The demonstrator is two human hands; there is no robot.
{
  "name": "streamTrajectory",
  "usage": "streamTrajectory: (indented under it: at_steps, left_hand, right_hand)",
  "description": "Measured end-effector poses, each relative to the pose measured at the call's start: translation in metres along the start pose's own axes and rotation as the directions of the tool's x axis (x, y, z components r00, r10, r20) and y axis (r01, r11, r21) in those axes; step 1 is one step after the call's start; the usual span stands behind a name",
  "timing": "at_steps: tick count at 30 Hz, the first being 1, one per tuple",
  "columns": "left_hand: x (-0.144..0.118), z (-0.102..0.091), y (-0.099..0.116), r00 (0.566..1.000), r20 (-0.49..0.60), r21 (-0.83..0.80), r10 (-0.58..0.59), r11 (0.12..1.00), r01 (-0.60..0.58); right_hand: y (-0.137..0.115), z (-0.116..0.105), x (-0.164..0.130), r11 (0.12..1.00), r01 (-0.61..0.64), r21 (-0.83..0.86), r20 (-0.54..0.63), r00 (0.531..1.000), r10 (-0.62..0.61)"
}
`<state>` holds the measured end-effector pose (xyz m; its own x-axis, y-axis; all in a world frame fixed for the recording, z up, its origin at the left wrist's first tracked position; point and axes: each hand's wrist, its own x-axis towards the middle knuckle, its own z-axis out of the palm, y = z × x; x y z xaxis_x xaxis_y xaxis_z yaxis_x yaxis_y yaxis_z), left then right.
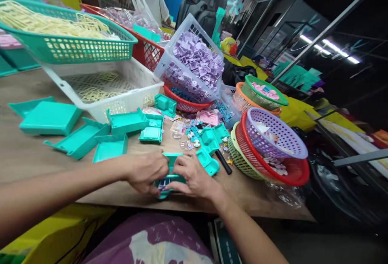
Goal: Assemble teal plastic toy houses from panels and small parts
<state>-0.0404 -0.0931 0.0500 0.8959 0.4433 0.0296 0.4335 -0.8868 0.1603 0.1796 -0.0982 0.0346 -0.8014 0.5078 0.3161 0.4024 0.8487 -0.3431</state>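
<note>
Both my hands close around one teal plastic toy piece at the near edge of the wooden table. My left hand grips its left side and my right hand covers its right side. A small white and purple part shows between my fingers. More teal toy parts lie just right of my right hand, beside a black-handled tool. Several teal trays and lids lie spread to the left.
A white basket and a teal basket of cream parts stand at the back left. A tilted crate of lilac pieces sits behind. Stacked round baskets crowd the right edge. A person stands far back.
</note>
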Motion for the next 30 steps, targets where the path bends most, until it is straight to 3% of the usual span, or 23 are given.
streamTrajectory:
  at_steps: [3, 5, 8, 10, 13, 16, 21, 25, 30]
  left_hand:
    - [-0.007, 0.012, 0.007, 1.000, -0.017, 0.052, 0.026, 0.998, -0.025]
    - [-0.010, 0.017, 0.010, 1.000, -0.030, 0.020, -0.005, 1.000, 0.006]
    - [-0.010, 0.023, 0.014, 0.998, -0.022, -0.006, -0.059, 0.998, 0.058]
    - [-0.008, 0.024, 0.015, 0.995, -0.013, 0.002, -0.100, 0.995, 0.100]
    - [-0.002, 0.022, 0.012, 0.984, 0.051, 0.025, -0.170, 0.985, 0.169]
    - [0.007, 0.016, 0.003, 0.953, 0.109, 0.071, -0.284, 0.958, 0.278]
    - [0.021, 0.012, -0.008, 0.911, 0.169, 0.092, -0.377, 0.926, 0.367]
    - [0.028, 0.018, -0.014, 0.929, 0.114, 0.102, -0.351, 0.935, 0.340]
    - [0.028, 0.030, -0.014, 0.952, 0.096, 0.051, -0.290, 0.957, 0.286]
  right_hand:
    - [0.007, -0.011, -0.002, 0.988, 0.007, 0.152, 0.016, 1.000, -0.009]
    - [0.025, -0.020, 0.004, 0.971, -0.048, 0.235, -0.059, 0.996, 0.063]
    - [0.064, -0.021, 0.021, 0.957, -0.277, 0.091, -0.165, 0.943, 0.288]
    - [0.086, -0.012, 0.034, 0.907, -0.411, -0.091, -0.084, 0.911, 0.404]
    - [0.101, 0.004, 0.051, 0.854, -0.454, -0.253, 0.144, 0.855, 0.498]
    - [0.099, 0.010, 0.060, 0.863, -0.415, -0.288, 0.254, 0.836, 0.486]
    - [0.097, 0.004, 0.059, 0.864, -0.398, -0.308, 0.194, 0.863, 0.467]
    - [0.102, 0.004, 0.053, 0.833, -0.474, -0.286, 0.207, 0.818, 0.537]
    - [0.101, 0.002, 0.033, 0.874, -0.435, -0.217, 0.282, 0.829, 0.483]
